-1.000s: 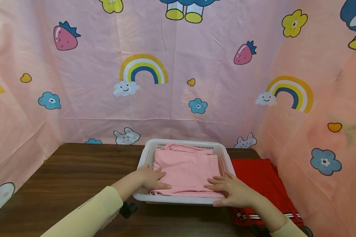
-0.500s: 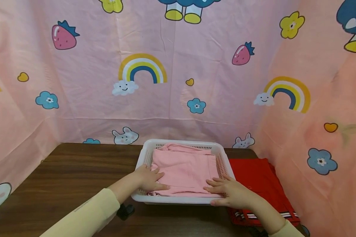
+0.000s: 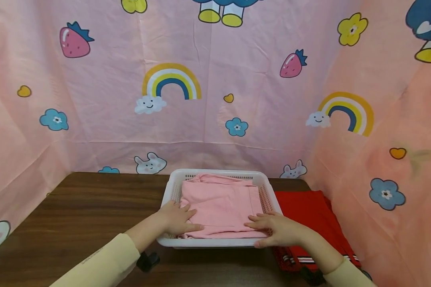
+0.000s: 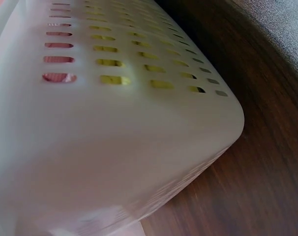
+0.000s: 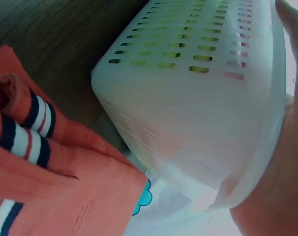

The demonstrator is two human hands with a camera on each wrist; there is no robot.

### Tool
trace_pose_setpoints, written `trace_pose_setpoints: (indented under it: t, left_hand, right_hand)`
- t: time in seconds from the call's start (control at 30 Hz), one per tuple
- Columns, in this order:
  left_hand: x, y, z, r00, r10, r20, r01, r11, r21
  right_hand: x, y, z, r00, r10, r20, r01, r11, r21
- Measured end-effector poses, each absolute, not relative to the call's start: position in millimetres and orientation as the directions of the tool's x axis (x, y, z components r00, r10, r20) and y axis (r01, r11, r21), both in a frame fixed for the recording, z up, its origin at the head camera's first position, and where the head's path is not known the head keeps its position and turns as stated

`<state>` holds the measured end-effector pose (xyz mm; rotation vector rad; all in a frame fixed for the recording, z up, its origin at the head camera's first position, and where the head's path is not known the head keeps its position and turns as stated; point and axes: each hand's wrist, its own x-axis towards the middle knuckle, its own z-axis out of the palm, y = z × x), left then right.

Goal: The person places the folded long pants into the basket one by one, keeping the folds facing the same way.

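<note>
A folded pink garment (image 3: 219, 203) lies on top inside a white plastic basket (image 3: 215, 242) in the head view. My left hand (image 3: 177, 219) reaches over the basket's left side, its spread fingers resting on the garment's left front part. On the other side my right hand (image 3: 278, 230) lies across the right front corner, fingers extended over the cloth and thumb by the front rim. The left wrist view shows the slotted basket wall (image 4: 114, 132), with yellow cloth (image 4: 114, 79) behind the slots; that hand's fingers are hidden there. Part of my right hand (image 5: 282, 172) is seen beside the rim in the right wrist view.
Folded red clothing (image 3: 305, 207) with striped trim lies right of the basket, close to it. The brown wooden table (image 3: 104, 211) extends to the left. A pink patterned cloth backdrop (image 3: 215, 131) stands behind and at both sides.
The head view has shifted slightly, so everything appears a little further left. Both hands keep their places on the basket and pink garment.
</note>
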<state>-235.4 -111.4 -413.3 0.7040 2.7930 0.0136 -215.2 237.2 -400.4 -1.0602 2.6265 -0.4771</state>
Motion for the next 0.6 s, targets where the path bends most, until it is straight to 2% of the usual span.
trace_pose_setpoints:
  t: [0.2,0.3,0.43,0.6]
  left_hand:
    - [-235.1,-110.9,-414.1,-0.849,0.472,-0.237,0.469,0.88,0.075]
    - [-235.4,-110.1,-415.6,-0.851,0.472,-0.229,0.468,0.88,0.076]
    - [-234.8,-109.6,-416.3,-0.855,0.471,-0.218,0.468,0.881,0.07]
    - [-233.5,-110.7,-417.6,-0.858,0.471,-0.207,0.472,0.88,0.048]
  right_hand:
    - [-217.9,235.9,-392.9,-0.68,-0.716,-0.162,-0.598,0.668,-0.443]
    - [-221.8,231.6,-383.0,-0.686,-0.696,-0.213,-0.541,0.683,-0.49]
    - [-230.6,222.0,-366.5,-0.729,-0.64,-0.242,-0.47,0.726,-0.501]
    - [-244.5,209.3,-352.7,-0.764,-0.609,-0.212,-0.469,0.751,-0.465]
